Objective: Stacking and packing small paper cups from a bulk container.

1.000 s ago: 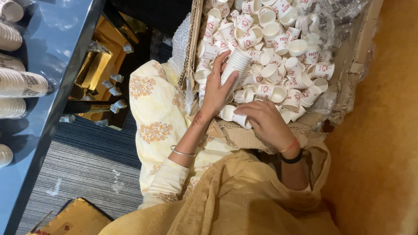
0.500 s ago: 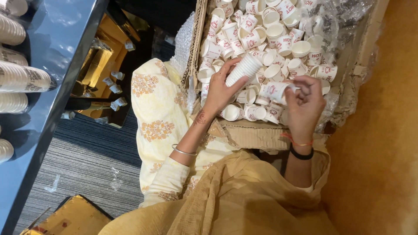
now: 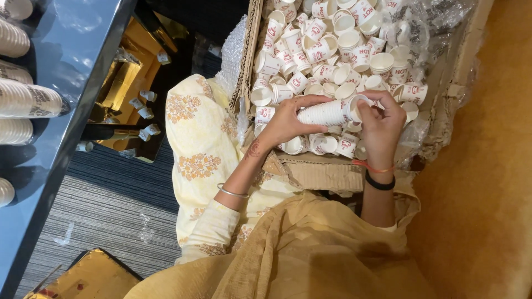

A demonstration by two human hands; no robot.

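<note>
Our left hand [image 3: 285, 123] is closed around a nested stack of paper cups [image 3: 328, 113], held sideways over the cardboard box [image 3: 321, 174]. Our right hand [image 3: 379, 119] pinches the stack's open end, fingers curled at the rim. We judge we are mid-stacking; the next move calls for seating another loose cup [image 3: 382, 62] squarely into that mouth.

We logged one open brown cardboard box [image 3: 327, 174] at upper centre, flaps torn and creased, lined with clear plastic film [image 3: 438, 22]. It held loose white paper cups [image 3: 354, 41], each bearing a red printed label. A sheet of bubble wrap [image 3: 231, 55] hung beside its left flap. No signs or screens observed.
</note>
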